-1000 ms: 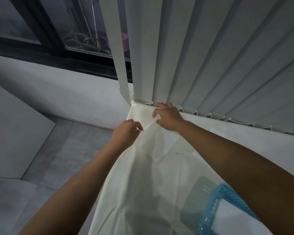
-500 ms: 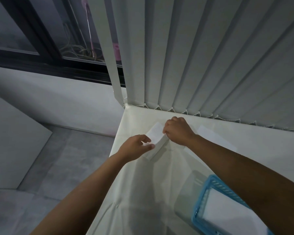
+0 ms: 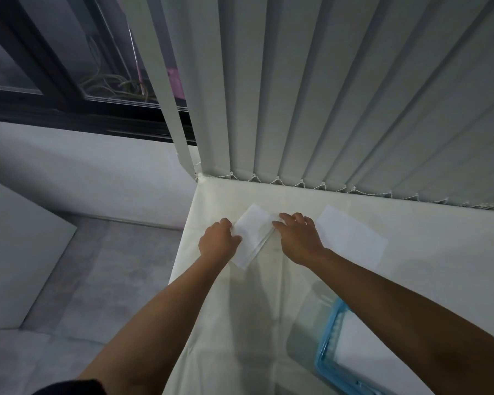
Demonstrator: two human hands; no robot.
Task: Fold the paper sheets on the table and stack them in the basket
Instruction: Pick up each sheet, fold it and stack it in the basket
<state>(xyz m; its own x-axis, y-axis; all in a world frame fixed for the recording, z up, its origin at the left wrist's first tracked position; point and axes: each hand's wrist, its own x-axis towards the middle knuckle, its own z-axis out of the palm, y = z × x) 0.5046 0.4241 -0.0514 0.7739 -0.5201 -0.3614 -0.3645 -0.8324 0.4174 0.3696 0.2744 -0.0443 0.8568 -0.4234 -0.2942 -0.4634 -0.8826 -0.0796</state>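
A folded white paper sheet (image 3: 253, 233) lies at the far left corner of the cream-covered table (image 3: 240, 309). My left hand (image 3: 217, 241) grips its left edge with curled fingers. My right hand (image 3: 298, 238) presses fingertips down on its right edge. A second white sheet (image 3: 351, 235) lies flat just right of my right hand. The blue basket (image 3: 330, 344) sits at the lower right, white paper inside it, partly hidden by my right forearm.
Grey vertical blinds (image 3: 325, 95) hang along the table's far edge. The table's left edge drops to a grey floor (image 3: 97, 280). A dark window frame (image 3: 69, 109) and a white panel (image 3: 17, 252) stand at the left.
The paper was held up near the blinds, then brought down flat on the table. Both hands now rest on its edges. The view has tilted down and a second sheet shows.
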